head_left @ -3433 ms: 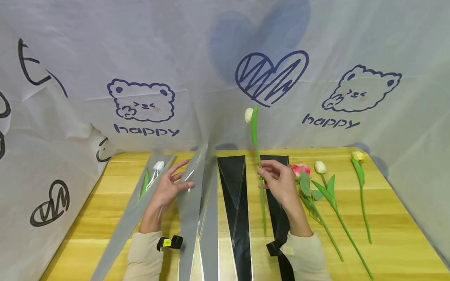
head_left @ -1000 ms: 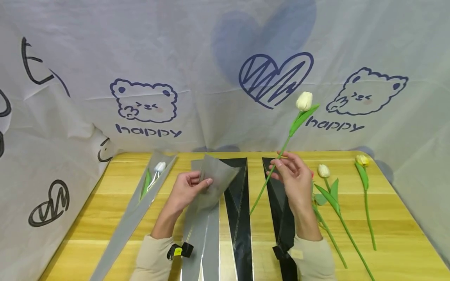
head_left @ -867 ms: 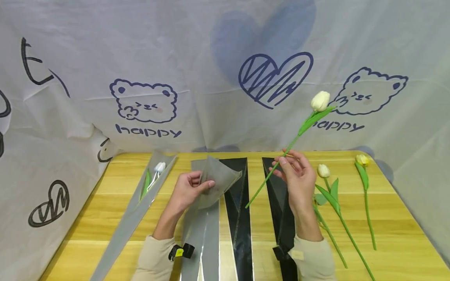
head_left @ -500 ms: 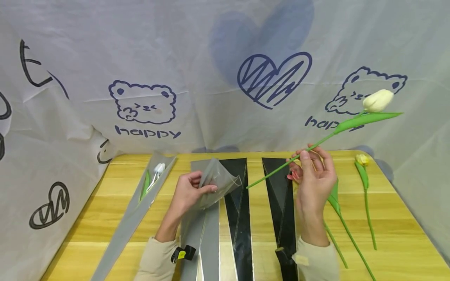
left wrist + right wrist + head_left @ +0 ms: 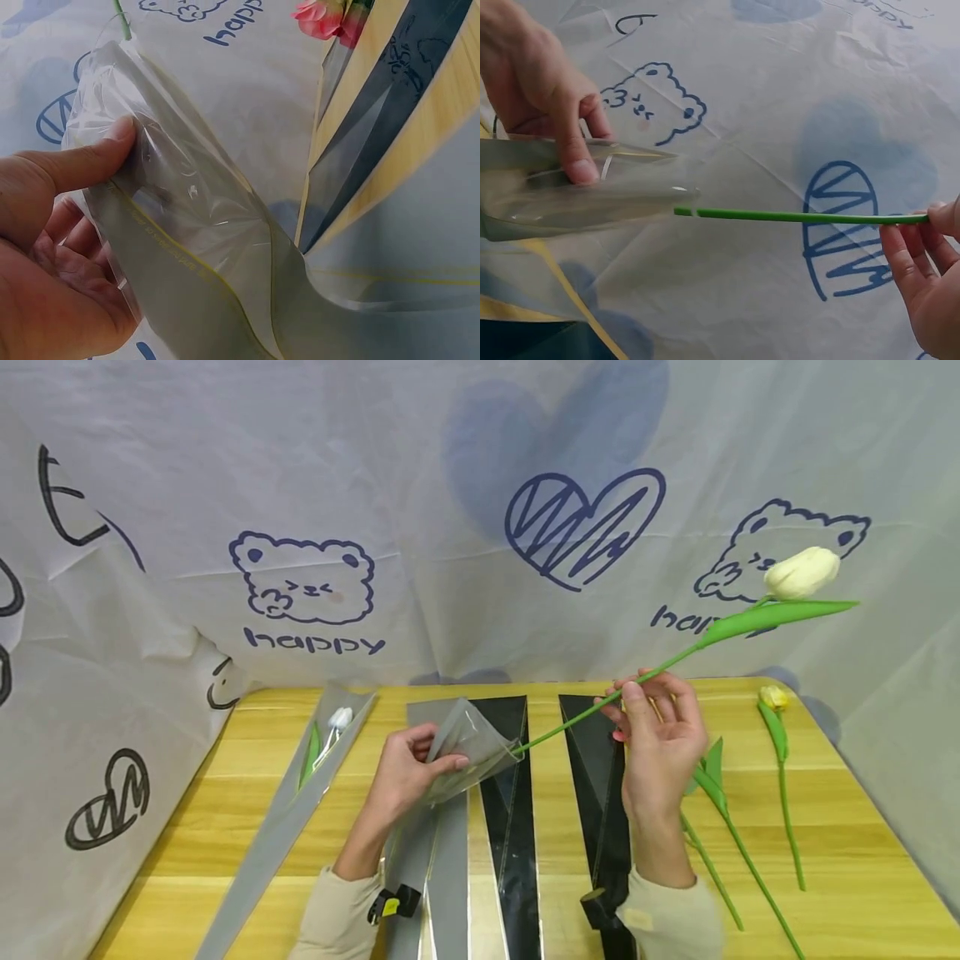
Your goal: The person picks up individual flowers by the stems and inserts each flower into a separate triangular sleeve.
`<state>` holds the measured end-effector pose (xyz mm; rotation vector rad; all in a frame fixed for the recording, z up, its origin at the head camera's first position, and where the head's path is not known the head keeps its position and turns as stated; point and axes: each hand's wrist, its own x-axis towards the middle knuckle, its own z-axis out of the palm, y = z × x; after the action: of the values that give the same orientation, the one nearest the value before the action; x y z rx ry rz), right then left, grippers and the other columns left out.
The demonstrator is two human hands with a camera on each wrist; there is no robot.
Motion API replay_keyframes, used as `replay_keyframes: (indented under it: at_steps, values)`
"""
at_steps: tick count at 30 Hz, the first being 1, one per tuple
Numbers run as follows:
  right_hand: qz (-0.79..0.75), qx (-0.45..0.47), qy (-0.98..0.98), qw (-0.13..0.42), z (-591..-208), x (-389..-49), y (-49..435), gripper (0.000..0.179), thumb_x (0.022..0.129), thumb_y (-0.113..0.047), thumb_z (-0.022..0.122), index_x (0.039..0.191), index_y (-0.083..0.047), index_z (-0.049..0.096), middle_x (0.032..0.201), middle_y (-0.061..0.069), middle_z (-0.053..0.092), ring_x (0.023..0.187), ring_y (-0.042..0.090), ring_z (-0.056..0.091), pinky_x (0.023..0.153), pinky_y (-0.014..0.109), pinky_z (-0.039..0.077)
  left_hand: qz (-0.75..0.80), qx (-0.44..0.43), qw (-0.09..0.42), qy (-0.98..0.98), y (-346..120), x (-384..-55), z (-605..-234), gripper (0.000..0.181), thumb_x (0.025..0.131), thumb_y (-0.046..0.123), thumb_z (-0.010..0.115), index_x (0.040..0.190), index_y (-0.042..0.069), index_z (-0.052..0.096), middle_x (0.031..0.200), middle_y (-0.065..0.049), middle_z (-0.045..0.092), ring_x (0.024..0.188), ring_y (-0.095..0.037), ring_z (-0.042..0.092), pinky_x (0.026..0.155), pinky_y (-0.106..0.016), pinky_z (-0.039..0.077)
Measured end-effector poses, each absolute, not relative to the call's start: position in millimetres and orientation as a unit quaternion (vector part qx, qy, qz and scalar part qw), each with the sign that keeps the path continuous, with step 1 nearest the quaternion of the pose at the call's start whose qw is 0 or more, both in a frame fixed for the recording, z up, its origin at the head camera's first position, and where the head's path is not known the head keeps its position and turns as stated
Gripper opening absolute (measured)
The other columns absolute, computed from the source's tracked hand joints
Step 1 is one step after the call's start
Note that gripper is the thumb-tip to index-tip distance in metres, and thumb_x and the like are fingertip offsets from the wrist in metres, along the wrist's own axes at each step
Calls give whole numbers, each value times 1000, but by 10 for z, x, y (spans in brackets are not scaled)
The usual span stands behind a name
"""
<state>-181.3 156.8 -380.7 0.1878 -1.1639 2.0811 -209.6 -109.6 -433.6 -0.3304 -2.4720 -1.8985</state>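
My left hand [image 5: 401,772] pinches a flower sleeve [image 5: 467,752] of grey and clear film near its top, thumb on the clear side. The sleeve's mouth gapes and points right. In my right hand [image 5: 662,752] a white artificial tulip [image 5: 750,620] is held by its green stem, bloom up and to the right. The stem's cut end [image 5: 682,212] is just within the clear rim of the mouth in the right wrist view. The left wrist view shows the stem [image 5: 122,19] at the same rim. The sleeve's lower part trails down over the table.
At left lies a grey sleeve [image 5: 277,827] with a white tulip [image 5: 341,719] inside. Black sleeves [image 5: 510,810] lie right of centre. A yellow flower [image 5: 772,697], another green stem [image 5: 757,881] and a pink flower [image 5: 330,19] lie at right. A printed cloth [image 5: 435,485] hangs behind.
The left hand has folded the sleeve's top over to the right, and its mouth has widened. The tulip has tilted from upright to slanting right, its stem end moving left into the mouth.
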Motion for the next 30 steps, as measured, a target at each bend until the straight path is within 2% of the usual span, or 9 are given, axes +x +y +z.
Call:
replay_keyframes:
  at_steps: [6,10,18,23,30]
  values:
    - [804,98,-489,325,-3863,-1804,1424,25,96,8,66,115,18,55,97,19,67,87,26,70,73,34,61,-609,-103,9,-786,-1097,-2075,-4327,25,80,-1,86,100,-6,72,86,-14,74,69,-11,60,56,-22,45]
    - [804,109,-503,297,-3894,-1804,1314,24,95,8,66,113,20,55,98,22,67,87,26,72,75,39,61,-617,-100,4,-781,-1099,-2065,-4307,26,81,-1,85,103,-6,72,88,-15,74,71,-12,64,58,-22,48]
    - [801,110,-534,245,-3943,-1797,1182,28,93,10,69,113,24,54,100,18,66,89,26,74,77,43,61,-629,-120,-11,-768,-1100,-2061,-4288,26,84,-2,83,106,-8,71,92,-17,75,75,-13,70,61,-22,51]
    - [797,114,-550,222,-3964,-1804,1146,26,94,8,69,112,21,55,99,21,66,90,29,74,79,43,60,-631,-136,-33,-763,-1079,-2067,-4273,25,84,-1,82,105,-8,70,93,-17,76,77,-13,72,64,-23,52]
    - [774,120,-588,201,-3988,-1791,1105,20,92,7,71,109,14,64,102,29,68,91,28,75,80,40,60,-644,-165,-55,-745,-1059,-2058,-4272,25,86,-5,79,108,-12,68,96,-22,75,78,-13,72,68,-25,57]
